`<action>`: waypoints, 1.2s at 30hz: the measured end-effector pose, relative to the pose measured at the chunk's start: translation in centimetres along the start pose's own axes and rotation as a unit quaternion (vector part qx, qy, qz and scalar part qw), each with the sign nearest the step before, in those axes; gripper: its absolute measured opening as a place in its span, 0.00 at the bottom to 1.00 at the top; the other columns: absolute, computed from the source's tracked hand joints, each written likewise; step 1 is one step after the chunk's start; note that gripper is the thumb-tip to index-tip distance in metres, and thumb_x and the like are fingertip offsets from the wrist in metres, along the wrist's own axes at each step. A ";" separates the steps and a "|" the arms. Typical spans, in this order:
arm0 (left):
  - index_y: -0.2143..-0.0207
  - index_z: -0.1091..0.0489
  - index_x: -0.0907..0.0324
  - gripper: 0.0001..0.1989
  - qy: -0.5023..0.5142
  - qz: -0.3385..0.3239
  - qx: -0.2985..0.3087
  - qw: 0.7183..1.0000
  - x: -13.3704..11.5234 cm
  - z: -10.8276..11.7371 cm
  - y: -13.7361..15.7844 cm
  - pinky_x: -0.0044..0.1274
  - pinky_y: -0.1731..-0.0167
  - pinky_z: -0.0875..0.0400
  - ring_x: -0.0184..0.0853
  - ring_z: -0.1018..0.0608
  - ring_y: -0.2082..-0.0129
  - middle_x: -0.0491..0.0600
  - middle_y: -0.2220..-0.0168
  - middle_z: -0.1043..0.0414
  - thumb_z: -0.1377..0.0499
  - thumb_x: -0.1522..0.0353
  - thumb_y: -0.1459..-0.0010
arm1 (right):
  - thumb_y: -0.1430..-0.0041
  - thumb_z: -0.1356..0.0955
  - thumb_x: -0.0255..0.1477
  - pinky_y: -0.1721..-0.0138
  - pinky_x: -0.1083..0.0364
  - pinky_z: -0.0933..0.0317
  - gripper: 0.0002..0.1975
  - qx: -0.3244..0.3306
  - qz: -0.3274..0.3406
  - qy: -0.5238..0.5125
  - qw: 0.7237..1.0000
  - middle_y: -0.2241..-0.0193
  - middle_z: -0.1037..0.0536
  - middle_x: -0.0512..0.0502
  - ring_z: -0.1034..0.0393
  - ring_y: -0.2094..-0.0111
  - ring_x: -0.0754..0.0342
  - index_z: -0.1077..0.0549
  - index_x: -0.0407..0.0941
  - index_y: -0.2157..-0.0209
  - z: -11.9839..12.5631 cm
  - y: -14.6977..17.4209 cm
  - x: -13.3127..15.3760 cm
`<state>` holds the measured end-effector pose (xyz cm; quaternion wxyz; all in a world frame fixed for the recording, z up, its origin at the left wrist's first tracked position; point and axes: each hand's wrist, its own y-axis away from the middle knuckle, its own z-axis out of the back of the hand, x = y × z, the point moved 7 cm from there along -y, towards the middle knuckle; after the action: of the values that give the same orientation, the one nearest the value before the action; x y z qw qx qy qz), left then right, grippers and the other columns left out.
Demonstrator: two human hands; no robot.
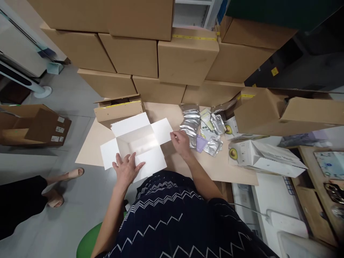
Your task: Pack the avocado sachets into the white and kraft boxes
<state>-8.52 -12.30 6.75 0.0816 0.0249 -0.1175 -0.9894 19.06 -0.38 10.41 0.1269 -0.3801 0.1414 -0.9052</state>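
An open white box [139,145] sits near the middle of the frame, on a pale table [88,147]. Its open top faces up. Its long side runs left to right, with the right end a bit higher in the frame. It has four flaps, all folded out.

The left hand [126,168] is spread wide on the box's near side, at the bottom of the opening. The right hand [181,143] has its thumb and fingers close together at the tip of the right flap. I cannot tell if they pinch it.

There is bare table to the left of the box, up to the table's slanted edge. More bare table lies toward the lower right. A narrow bare strip parts the box from a pile of silver packets [190,123], too jumbled to count. One purple packet [201,143] lies by them.

One small brown box [119,111] stands just behind the white one. Two avocado boxes [242,154] sit at the right. Three big cartons [159,91] make the lowest row behind.
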 end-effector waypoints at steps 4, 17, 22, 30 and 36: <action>0.33 0.38 0.58 0.35 0.006 -0.003 0.001 1.000 -0.2 0.1 0.0 0.61 0.39 0.52 0.70 0.58 0.30 0.61 0.35 0.35 0.47 0.48 0.36 | 0.39 0.29 0.41 0.42 0.39 0.46 0.31 0.186 -0.209 0.184 0.942 0.36 0.35 0.34 0.45 0.38 0.33 0.31 0.45 0.38 -2.1 4.3 -10.8; 0.34 0.38 0.58 0.35 0.007 -0.015 -0.013 1.000 -0.3 0.0 -0.5 0.60 0.40 0.50 0.69 0.57 0.30 0.62 0.36 0.36 0.49 0.47 0.36 | 0.37 0.30 0.37 0.44 0.43 0.41 0.36 0.228 -0.191 0.309 0.903 0.34 0.40 0.34 0.45 0.41 0.37 0.42 0.46 0.31 -5.6 8.8 -15.4; 0.34 0.38 0.57 0.36 0.004 -0.011 0.001 1.000 0.0 -0.5 -1.0 0.60 0.41 0.49 0.69 0.58 0.30 0.61 0.36 0.35 0.50 0.46 0.36 | 0.32 0.36 0.31 0.51 0.45 0.35 0.32 0.265 -0.178 0.324 0.891 0.35 0.40 0.31 0.43 0.43 0.37 0.45 0.44 0.29 -6.1 8.3 -14.8; 0.33 0.39 0.57 0.37 -0.002 -0.012 0.017 1.000 0.1 -0.6 -1.1 0.59 0.41 0.49 0.70 0.58 0.30 0.60 0.35 0.36 0.51 0.45 0.36 | 0.34 0.42 0.20 0.45 0.46 0.38 0.32 0.244 -0.171 0.295 0.908 0.33 0.40 0.36 0.44 0.42 0.41 0.43 0.45 0.30 -6.2 9.3 -15.1; 0.34 0.38 0.58 0.36 0.008 -0.010 0.015 1.000 -0.4 -0.1 -0.9 0.60 0.41 0.49 0.70 0.58 0.30 0.60 0.35 0.36 0.51 0.47 0.36 | 0.36 0.41 0.18 0.39 0.46 0.42 0.32 0.201 -0.154 0.209 0.944 0.36 0.32 0.39 0.39 0.42 0.45 0.36 0.45 0.33 -3.9 9.8 -14.5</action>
<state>-8.21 -11.38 6.41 0.0720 0.0353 -0.1318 -0.9880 27.32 -3.92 -5.12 0.0272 -0.1657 -0.0804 -0.9825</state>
